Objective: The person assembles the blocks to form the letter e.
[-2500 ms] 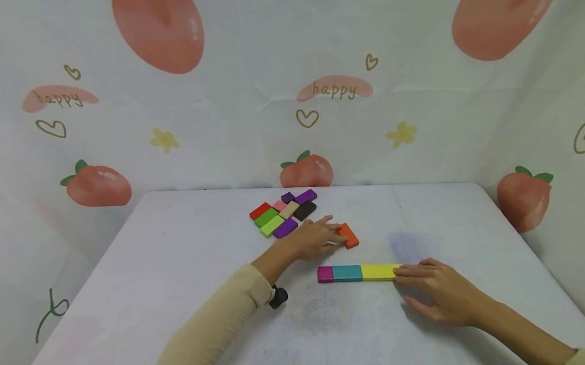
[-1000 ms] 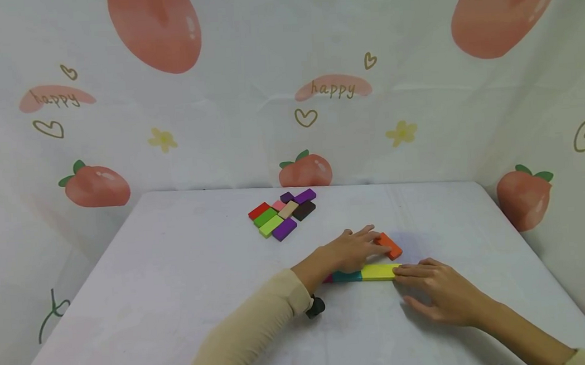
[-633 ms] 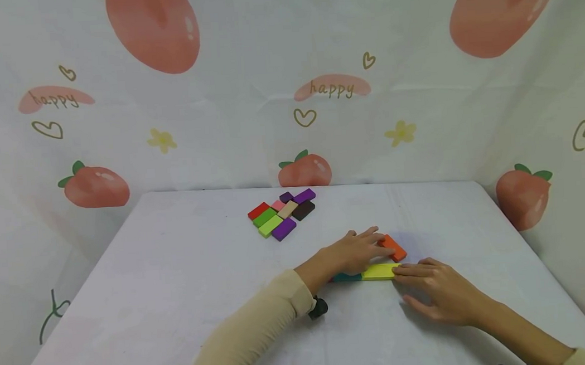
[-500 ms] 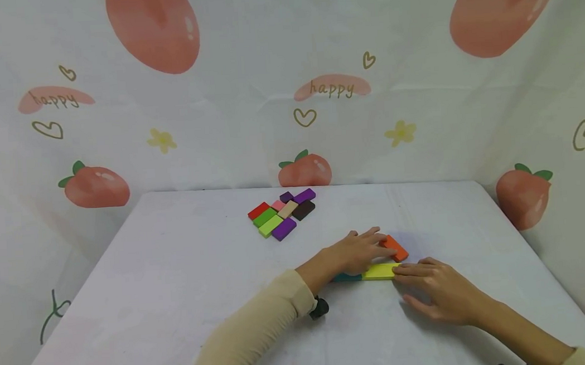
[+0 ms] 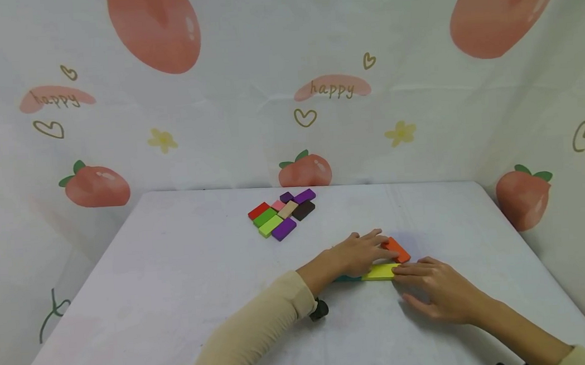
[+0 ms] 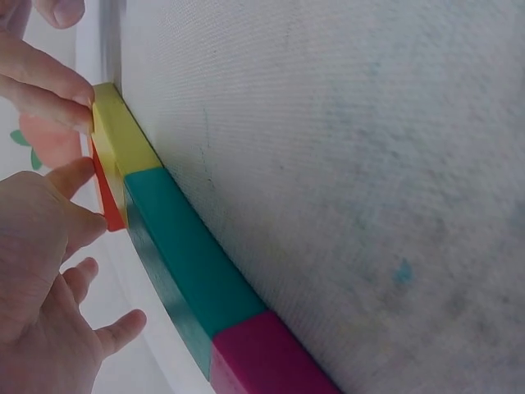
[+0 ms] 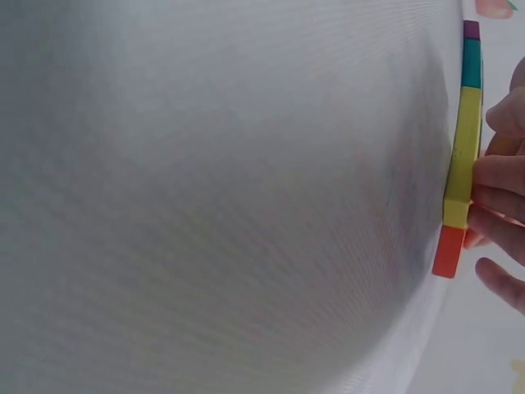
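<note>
Presently, the orange rectangular block (image 5: pixel 399 249) lies flat on the white table (image 5: pixel 179 301), just behind the right end of the bright yellow rectangular block (image 5: pixel 380 272). Its long axis is slanting, from far left toward near right, while the yellow one points left to right, in line with the teal block (image 6: pixel 184 246) and the magenta block (image 6: pixel 267 357). My left hand (image 5: pixel 352 255) has thumb and finger touching the orange block; whether they pinch it, I cannot tell. My right hand (image 5: pixel 437 292), unclenched, touches the yellow block's right end with extended fingers.
</note>
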`<state>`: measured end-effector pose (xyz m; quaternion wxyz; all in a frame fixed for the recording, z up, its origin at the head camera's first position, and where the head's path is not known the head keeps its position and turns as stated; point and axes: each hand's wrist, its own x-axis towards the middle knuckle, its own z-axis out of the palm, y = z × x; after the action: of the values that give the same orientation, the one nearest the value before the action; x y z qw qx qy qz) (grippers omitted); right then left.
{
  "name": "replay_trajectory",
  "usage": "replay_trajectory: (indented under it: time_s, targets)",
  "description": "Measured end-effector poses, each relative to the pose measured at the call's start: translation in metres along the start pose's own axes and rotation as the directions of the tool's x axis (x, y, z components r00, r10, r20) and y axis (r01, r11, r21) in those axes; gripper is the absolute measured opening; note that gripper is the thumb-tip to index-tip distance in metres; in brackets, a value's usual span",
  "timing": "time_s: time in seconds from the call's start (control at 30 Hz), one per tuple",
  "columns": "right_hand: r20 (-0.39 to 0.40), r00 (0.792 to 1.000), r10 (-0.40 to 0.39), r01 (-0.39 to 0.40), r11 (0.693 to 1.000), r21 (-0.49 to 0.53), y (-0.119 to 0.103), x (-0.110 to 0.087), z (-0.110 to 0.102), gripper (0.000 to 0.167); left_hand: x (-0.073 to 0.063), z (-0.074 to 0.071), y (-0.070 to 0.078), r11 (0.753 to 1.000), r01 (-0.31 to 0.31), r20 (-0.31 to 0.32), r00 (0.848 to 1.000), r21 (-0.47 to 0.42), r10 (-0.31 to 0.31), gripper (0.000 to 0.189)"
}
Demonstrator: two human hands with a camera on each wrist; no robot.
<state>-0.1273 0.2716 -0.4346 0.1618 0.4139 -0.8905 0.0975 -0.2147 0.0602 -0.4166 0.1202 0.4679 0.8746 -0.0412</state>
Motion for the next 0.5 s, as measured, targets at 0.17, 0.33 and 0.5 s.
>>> replay_trajectory:
  time_s: [0.17,0.33,0.5]
  targets:
    - [-0.003,1.0,-0.001,0.001,1.0,-0.002,0.001,-0.001,0.001,0.035,0.001,0.002,-0.001,1.0,-0.003,-0.005,1.0,0.011,0.003,0.057]
    - [-0.009,1.0,-0.004,0.004,1.0,-0.001,0.001,-0.001,0.001,0.036,0.002,0.003,-0.005,1.0,-0.001,-0.024,1.0,-0.015,0.001,0.057]
    - [0.002,1.0,0.011,-0.011,1.0,0.001,0.0,-0.001,0.001,0.036,-0.001,0.002,-0.02,0.993,0.023,-0.106,0.994,-0.115,-0.035,0.051]
